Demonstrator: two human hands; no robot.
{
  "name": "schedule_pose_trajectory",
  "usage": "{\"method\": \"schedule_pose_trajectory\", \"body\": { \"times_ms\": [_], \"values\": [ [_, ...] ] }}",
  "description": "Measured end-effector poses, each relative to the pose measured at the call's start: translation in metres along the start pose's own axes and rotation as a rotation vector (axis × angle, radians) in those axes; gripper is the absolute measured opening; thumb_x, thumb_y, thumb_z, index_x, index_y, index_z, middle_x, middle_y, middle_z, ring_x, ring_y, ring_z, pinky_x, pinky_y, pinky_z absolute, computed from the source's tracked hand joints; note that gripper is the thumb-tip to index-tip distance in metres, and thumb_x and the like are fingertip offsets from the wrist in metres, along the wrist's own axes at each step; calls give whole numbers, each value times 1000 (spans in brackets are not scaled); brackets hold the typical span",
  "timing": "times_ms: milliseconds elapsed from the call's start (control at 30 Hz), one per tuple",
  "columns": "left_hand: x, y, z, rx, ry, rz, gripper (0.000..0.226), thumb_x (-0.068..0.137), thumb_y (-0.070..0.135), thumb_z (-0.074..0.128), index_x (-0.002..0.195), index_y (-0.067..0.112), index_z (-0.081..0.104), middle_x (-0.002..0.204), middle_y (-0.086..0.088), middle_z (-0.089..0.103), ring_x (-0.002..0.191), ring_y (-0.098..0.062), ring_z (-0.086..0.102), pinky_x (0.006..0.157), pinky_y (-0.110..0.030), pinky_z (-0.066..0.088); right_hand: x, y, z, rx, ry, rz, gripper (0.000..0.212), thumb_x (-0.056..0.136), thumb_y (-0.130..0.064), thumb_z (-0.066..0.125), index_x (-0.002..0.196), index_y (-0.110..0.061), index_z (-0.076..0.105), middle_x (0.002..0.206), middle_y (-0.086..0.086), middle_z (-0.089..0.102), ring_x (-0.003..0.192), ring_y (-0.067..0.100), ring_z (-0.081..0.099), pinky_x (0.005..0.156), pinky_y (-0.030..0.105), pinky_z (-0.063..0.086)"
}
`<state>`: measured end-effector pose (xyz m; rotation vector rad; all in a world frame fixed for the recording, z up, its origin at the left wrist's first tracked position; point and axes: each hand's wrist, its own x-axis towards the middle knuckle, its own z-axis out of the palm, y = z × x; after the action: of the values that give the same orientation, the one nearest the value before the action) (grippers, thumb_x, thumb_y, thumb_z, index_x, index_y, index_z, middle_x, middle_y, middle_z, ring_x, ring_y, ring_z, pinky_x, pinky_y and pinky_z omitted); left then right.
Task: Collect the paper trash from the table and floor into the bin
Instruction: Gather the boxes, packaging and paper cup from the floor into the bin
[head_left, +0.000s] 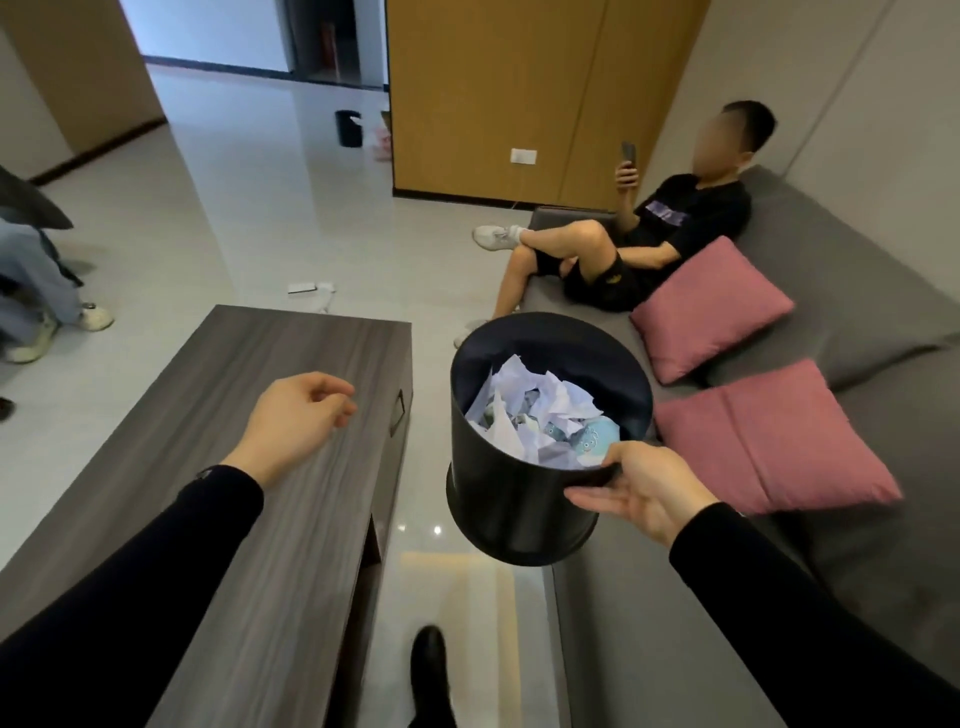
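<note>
The bin (519, 493), black and round, hangs in the air w/ its open top tipped toward the camera, just right of the table (291, 519) and above the floor gap between table and sofa (857, 545). Inside the bin: a heap of crumpled white paper (524, 410), plus a pale blue bit w/ a cartoon face (597, 434) near the closest rim. The right hand (641, 491) grips the bin's near rim, thumb over the top edge, fingers under and outside the wall; it carries the bin alone. The left hand (293, 421) floats left of the bin, over the table top, fingers loosely curled, half open, holding nothing, not touching the wood. Both arms in black sleeves.

The table is dark grey wood grain, top bare, w/ a small metal handle (399, 413) on the side facing the bin. Below the bin, glossy pale floor (234, 218) and a black shoe (431, 670). Right of the bin, two pink cushions (711, 309) lie on the grey sofa. Beyond the bin, a person (639, 249) sits on the sofa in black shirt and shorts, holding up a phone (628, 153). Past the table's far end, some white paper (311, 288) lies on the floor. Far behind, a second black bin (348, 128) stands by the wood wall panel (519, 93). Far left of the bin, someone's legs in light jeans (36, 280).
</note>
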<state>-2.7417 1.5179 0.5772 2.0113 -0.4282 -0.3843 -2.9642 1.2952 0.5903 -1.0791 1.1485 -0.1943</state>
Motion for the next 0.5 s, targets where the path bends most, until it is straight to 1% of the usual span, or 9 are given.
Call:
{"method": "schedule_pose_trajectory", "body": {
  "times_ms": [33,133,167,233,300,333,367,500],
  "values": [
    [22,1,7,-13,3,2,22,83,8,52,76,25,63,80,-1,70,74,-18,65,77,-37,52,21,-12,5,0,-10,13,46,86,7,39,131,4,42,107,25,62,49,37,69,41,32,56],
    [92,8,27,-54,5,-6,22,84,7,51,78,24,63,79,-1,70,72,-15,64,71,-32,50,80,-51,30,14,-35,37,44,86,6,40,129,4,45,91,21,61,46,36,67,40,33,56],
    [116,11,31,-71,6,-13,21,84,6,51,79,22,63,80,-1,70,71,-15,64,69,-30,49,98,-66,40,21,-35,46,43,86,6,40,128,5,46,90,20,61,44,36,67,40,34,56],
    [164,20,37,-94,-10,-40,19,85,6,51,83,21,64,81,-2,70,72,-15,63,66,-27,48,132,-96,60,22,-21,53,42,85,7,41,127,6,46,98,23,62,43,36,66,39,34,56],
    [210,27,41,-102,-13,-65,18,85,7,51,88,18,65,81,-2,70,74,-16,64,66,-27,48,166,-127,76,13,-28,59,43,84,7,42,127,8,46,112,27,60,43,37,66,39,34,56],
    [231,31,42,-100,-10,-76,18,85,7,51,90,16,66,81,-2,70,75,-17,65,67,-28,48,181,-142,84,18,-32,61,42,84,7,43,126,8,46,115,28,59,44,37,67,39,34,56],
    [251,37,42,-97,-11,-88,18,84,7,52,90,16,66,81,-2,70,76,-17,65,66,-28,49,195,-157,90,22,-31,56,42,84,7,43,125,9,46,116,29,59,44,37,67,39,34,56],
    [323,59,44,-119,-12,-106,17,83,6,54,81,19,65,79,-2,69,73,-15,63,65,-26,48,247,-219,115,12,-43,33,41,84,7,43,125,9,46,117,29,58,45,37,67,40,33,56]
  ]
}}
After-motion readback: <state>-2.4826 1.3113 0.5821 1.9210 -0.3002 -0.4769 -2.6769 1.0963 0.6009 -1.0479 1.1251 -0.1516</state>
